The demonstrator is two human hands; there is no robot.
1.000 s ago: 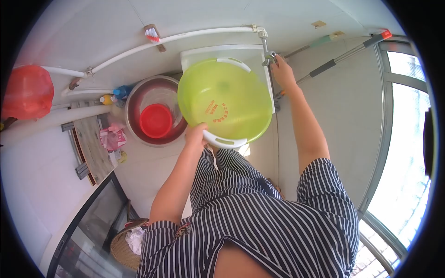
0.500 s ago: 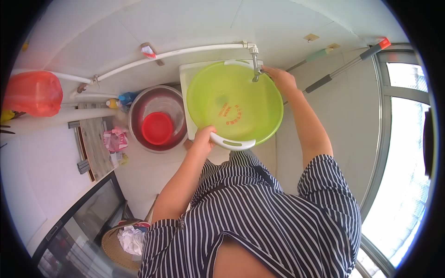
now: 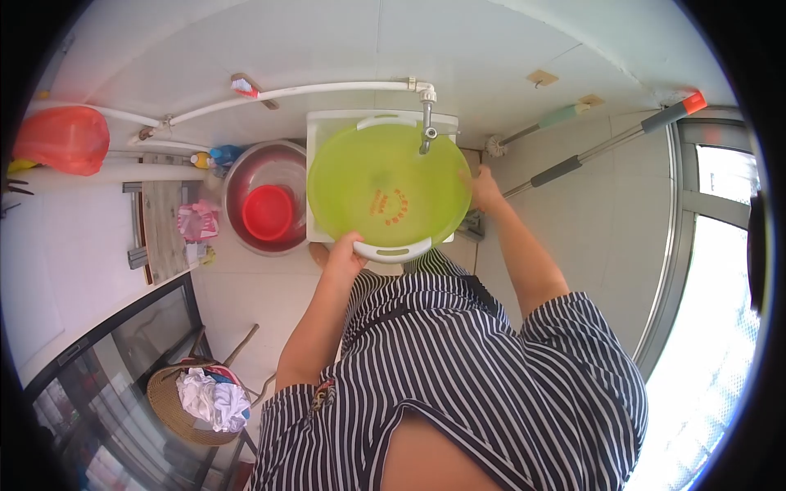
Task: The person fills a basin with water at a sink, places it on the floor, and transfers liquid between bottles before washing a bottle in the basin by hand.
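A large lime-green basin (image 3: 360, 176) with white handles lies over a white sink (image 3: 314, 123), below a metal tap (image 3: 428, 135). Orange print shows on its bottom. My left hand (image 3: 347, 254) is closed on the near rim, at the left end of the white handle (image 3: 397, 250). At the right rim is my right hand (image 3: 486, 192), apart from the tap; its fingers are smeared and overlap the basin's edge, so I cannot tell whether they grip it.
Left of the sink, a small red basin (image 3: 268, 213) sits inside a big metal basin (image 3: 237, 176). A woven basket (image 3: 168, 401) holds white cloth (image 3: 214, 399) at lower left. Long-handled tools, including a toilet brush (image 3: 532, 131), lean on the right wall. A scrubbing brush (image 3: 246, 85) hangs by the pipe.
My right hand has left the tap handle and come down to the basin's right rim. The left hand keeps its hold on the near rim. The view has shifted slightly.
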